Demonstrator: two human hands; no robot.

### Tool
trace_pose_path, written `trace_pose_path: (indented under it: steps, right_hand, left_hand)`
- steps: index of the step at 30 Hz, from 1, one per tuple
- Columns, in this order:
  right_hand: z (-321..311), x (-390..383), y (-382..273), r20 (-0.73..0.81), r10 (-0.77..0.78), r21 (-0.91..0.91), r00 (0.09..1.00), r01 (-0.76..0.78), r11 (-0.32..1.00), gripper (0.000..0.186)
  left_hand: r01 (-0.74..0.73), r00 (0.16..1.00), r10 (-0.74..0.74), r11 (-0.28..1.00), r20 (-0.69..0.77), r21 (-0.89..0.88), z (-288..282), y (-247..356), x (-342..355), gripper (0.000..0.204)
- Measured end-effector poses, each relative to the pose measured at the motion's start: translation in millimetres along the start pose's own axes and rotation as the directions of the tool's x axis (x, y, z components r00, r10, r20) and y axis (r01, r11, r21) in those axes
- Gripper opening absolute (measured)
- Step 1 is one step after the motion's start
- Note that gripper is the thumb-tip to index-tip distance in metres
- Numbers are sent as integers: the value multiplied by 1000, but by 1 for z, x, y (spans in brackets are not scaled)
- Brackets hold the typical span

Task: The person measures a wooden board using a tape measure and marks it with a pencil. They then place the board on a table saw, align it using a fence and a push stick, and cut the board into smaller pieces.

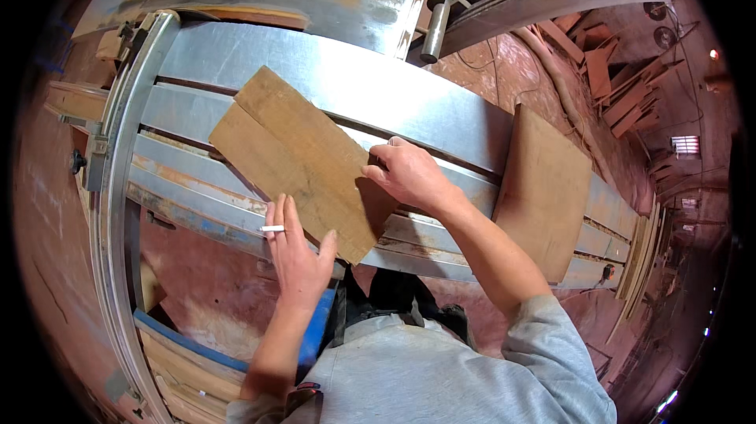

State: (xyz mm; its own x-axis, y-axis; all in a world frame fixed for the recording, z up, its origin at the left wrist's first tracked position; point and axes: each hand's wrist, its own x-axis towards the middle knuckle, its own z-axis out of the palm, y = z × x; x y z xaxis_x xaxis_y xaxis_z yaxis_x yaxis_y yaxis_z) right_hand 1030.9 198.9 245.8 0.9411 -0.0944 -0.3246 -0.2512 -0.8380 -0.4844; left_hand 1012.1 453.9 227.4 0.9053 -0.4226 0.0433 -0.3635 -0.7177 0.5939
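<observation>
Lying between both hands (295,255) (409,176), touching: wooden board (303,160).

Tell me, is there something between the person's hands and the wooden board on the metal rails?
Nothing visible stands between them. The left hand presses flat on the near edge of the wooden board, with a cigarette between its fingers. The right hand rests on the board's right edge. The board lies across the metal rails.
</observation>
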Motion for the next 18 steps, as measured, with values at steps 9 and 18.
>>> trace_pose_path:
  steps: [9,18]
  right_hand:
    - [10,-21,-13,28,78,97,997,-80,992,33]
    - [25,-39,-8,88,-83,292,993,54,955,32]
  left_hand:
    - [31,999,-31,999,21,-14,6,4,-18,97]
    - [-23,985,14,998,174,50,-7,9,-40,114]
